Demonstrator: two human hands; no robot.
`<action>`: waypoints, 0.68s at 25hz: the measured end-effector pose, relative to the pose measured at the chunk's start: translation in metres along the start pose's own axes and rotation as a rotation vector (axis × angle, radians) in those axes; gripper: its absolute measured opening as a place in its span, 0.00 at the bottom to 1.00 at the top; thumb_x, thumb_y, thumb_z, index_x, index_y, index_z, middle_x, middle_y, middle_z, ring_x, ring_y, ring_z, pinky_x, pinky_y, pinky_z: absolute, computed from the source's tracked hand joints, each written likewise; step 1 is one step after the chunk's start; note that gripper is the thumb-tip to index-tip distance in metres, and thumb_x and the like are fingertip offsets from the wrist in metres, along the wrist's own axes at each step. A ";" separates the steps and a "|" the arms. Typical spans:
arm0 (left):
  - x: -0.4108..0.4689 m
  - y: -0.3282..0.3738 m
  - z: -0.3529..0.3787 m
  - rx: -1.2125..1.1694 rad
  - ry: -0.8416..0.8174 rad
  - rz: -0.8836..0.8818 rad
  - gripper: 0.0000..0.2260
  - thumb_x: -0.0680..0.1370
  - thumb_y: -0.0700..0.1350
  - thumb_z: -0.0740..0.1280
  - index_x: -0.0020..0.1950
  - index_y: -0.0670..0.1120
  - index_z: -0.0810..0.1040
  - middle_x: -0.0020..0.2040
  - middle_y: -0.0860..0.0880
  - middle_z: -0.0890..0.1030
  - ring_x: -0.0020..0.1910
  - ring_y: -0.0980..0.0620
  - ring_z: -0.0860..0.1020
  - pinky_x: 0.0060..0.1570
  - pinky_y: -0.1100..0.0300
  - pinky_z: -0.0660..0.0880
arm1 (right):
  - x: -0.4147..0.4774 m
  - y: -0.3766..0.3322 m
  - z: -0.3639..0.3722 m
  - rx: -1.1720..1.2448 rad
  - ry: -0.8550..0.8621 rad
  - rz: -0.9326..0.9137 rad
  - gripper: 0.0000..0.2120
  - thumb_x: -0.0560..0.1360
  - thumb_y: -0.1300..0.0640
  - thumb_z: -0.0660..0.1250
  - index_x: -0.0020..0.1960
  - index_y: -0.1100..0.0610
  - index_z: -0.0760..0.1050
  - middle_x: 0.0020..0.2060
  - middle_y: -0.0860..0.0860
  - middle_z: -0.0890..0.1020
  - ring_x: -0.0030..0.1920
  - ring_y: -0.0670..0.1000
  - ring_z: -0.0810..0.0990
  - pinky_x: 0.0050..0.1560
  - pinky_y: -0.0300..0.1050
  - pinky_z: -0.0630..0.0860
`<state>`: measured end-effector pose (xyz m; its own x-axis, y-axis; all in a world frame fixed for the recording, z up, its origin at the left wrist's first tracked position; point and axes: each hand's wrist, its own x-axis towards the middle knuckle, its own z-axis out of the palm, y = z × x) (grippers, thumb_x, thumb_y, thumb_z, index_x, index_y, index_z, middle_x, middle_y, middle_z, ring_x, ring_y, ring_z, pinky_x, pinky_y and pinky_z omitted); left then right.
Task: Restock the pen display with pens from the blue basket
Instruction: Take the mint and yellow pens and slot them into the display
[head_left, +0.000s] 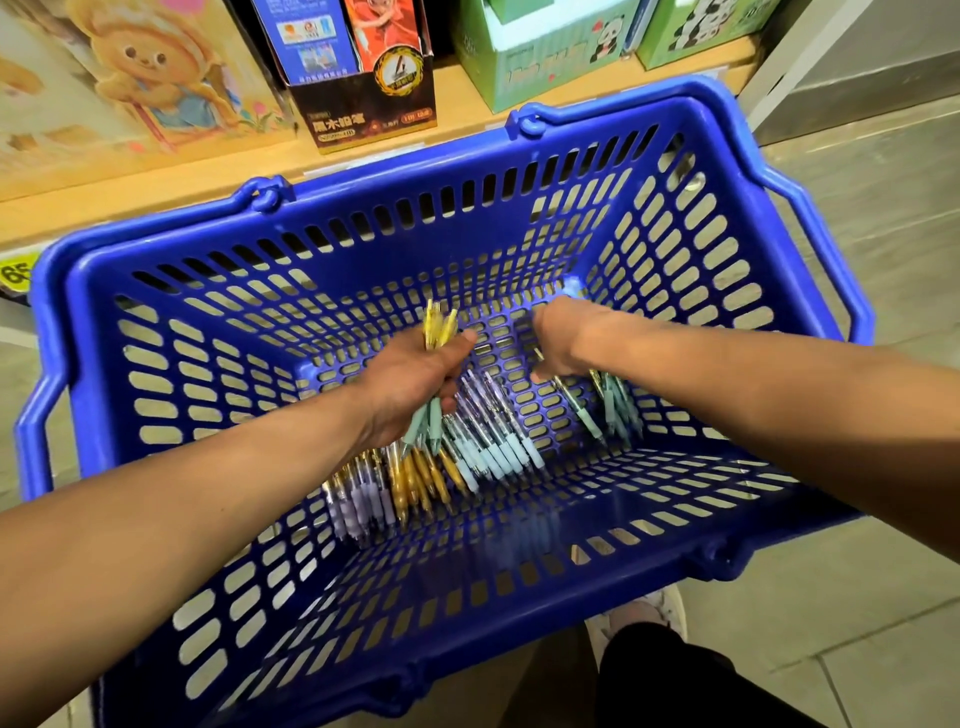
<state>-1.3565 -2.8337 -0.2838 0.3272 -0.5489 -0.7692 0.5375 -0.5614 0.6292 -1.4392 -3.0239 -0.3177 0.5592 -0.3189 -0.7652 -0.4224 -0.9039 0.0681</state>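
Nearest, a shoe shows on the floor beside the basket's near wall. Inside the basket, pens lie in a loose heap along the near edge of its bottom: purple, amber and pale blue ones, blurred and too many to count. Both hands reach in. The left hand is clenched on a bundle of several yellow and green pens. The right hand closes over green pens at the bottom's right edge, though blur hides how firm that grip is.

The step appears to be gathering. Next, both hands likely must lift clear of the walls without spilling. Beyond, the shelf carries four boxes; no pen display shows.
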 end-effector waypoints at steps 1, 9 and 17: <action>0.000 -0.001 0.000 -0.003 0.012 -0.012 0.15 0.82 0.50 0.66 0.62 0.41 0.72 0.38 0.49 0.72 0.32 0.54 0.73 0.32 0.59 0.76 | -0.001 0.000 0.010 -0.018 -0.021 -0.005 0.20 0.77 0.48 0.72 0.60 0.61 0.77 0.39 0.51 0.77 0.42 0.54 0.79 0.46 0.44 0.78; 0.002 0.003 -0.001 -0.058 0.034 -0.026 0.12 0.85 0.50 0.62 0.60 0.41 0.72 0.41 0.47 0.79 0.36 0.51 0.79 0.38 0.55 0.81 | 0.003 0.000 0.001 0.410 -0.133 -0.088 0.13 0.79 0.48 0.68 0.49 0.59 0.81 0.42 0.53 0.85 0.42 0.46 0.86 0.50 0.42 0.83; 0.001 0.004 -0.005 -0.115 0.006 -0.040 0.24 0.84 0.57 0.60 0.69 0.39 0.74 0.49 0.41 0.85 0.44 0.48 0.85 0.46 0.48 0.83 | -0.013 -0.036 -0.033 1.199 -0.168 -0.296 0.08 0.76 0.61 0.73 0.54 0.64 0.82 0.43 0.56 0.88 0.45 0.49 0.88 0.41 0.35 0.81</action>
<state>-1.3507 -2.8334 -0.2829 0.3076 -0.5236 -0.7945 0.6359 -0.5080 0.5810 -1.4076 -2.9965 -0.2897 0.6828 -0.0273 -0.7301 -0.7296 -0.0771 -0.6795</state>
